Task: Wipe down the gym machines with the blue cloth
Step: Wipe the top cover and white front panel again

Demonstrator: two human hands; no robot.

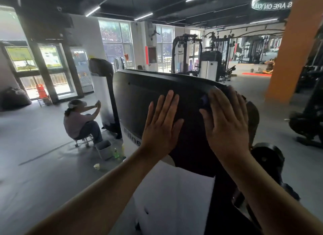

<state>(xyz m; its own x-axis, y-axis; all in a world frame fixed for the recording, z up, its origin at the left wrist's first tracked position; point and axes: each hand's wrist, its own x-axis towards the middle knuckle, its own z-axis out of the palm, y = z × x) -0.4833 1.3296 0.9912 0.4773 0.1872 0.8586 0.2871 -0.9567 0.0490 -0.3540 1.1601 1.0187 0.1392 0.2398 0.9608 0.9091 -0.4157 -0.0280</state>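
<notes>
A gym machine with a black curved upper cover [139, 91] and a white lower panel [171, 196] stands right in front of me. My left hand [161, 124] lies flat on the black cover with straight, spread fingers. My right hand [225, 122] presses flat near the cover's right edge, over the blue cloth [204, 100]. Only a small dark-blue bit of the cloth shows by the thumb and forefinger; the rest is hidden under the palm.
To the left a person [80, 121] squats on a small stool at another black-and-white machine [103, 89], with a grey bin [104, 149] and bottles beside them. An orange pillar [288, 51] rises at right. More machines [307, 115] stand right and behind.
</notes>
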